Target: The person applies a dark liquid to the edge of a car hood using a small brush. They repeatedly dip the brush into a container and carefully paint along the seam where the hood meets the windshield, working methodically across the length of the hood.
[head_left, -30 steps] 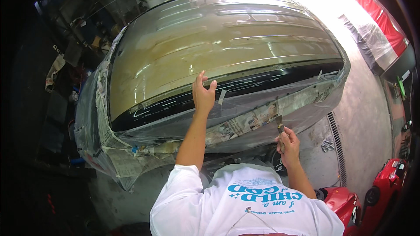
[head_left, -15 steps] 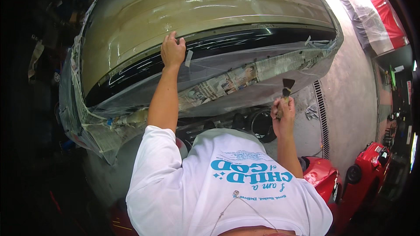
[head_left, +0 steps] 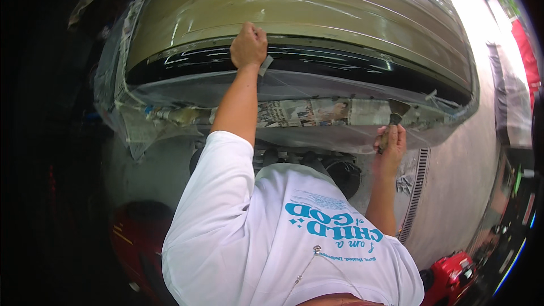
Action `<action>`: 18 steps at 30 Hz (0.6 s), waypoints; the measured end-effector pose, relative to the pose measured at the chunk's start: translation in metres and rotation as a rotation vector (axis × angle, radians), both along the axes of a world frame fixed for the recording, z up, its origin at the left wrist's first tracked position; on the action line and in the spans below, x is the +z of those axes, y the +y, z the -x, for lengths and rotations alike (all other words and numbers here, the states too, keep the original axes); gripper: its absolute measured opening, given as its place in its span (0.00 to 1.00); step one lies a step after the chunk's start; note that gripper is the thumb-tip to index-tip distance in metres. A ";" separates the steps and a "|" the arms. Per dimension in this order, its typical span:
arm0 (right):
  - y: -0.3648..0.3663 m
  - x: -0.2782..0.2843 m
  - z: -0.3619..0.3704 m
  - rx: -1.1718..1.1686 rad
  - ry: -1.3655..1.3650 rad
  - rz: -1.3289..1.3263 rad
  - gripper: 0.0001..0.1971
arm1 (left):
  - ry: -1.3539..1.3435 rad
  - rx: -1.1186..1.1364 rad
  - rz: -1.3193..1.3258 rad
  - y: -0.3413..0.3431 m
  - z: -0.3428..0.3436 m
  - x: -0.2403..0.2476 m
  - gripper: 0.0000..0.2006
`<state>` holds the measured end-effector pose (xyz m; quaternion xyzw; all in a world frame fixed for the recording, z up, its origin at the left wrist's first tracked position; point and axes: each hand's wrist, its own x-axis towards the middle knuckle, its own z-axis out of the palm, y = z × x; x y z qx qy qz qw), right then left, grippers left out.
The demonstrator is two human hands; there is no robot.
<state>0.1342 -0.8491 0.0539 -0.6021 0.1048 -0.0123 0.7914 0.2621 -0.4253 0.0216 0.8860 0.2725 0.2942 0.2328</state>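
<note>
Here, your left hand is closed into a fist on the top edge of the dark car window, just beside a strip of masking tape that holds the clear plastic sheet over the glass. Your right hand is clasped around a small brush, bristles up, near the newspaper masking below. The film looks light, limp and easily torn, so pinch it at the taped edge. The brush is stiff and light; grip it low on the handle.
</note>
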 end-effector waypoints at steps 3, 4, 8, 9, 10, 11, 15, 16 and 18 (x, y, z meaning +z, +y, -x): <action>-0.013 -0.010 -0.025 -0.013 -0.026 0.024 0.12 | 0.011 0.024 -0.016 -0.001 0.005 0.002 0.12; -0.015 -0.011 -0.032 -0.015 -0.034 0.013 0.11 | 0.053 0.055 -0.028 -0.004 0.005 0.006 0.12; -0.012 -0.015 -0.060 0.069 -0.060 -0.047 0.10 | -0.068 0.007 -0.060 -0.005 0.001 -0.001 0.11; -0.008 -0.017 -0.061 0.075 -0.043 -0.069 0.10 | -0.091 0.011 -0.056 -0.003 0.003 -0.004 0.11; -0.006 -0.018 -0.064 0.101 -0.040 -0.071 0.09 | -0.126 0.008 -0.051 -0.004 0.002 -0.004 0.11; -0.003 -0.020 -0.065 0.115 -0.030 -0.076 0.09 | -0.161 0.002 -0.046 -0.004 0.002 -0.004 0.11; 0.001 -0.030 -0.059 0.162 0.003 -0.085 0.08 | -0.168 0.023 -0.058 -0.004 0.002 -0.003 0.11; -0.001 -0.032 -0.058 0.174 0.006 -0.088 0.08 | -0.155 0.025 -0.054 -0.004 0.001 -0.003 0.11; -0.003 -0.033 -0.056 0.159 0.019 -0.082 0.09 | -0.117 0.024 -0.033 -0.002 0.001 -0.002 0.10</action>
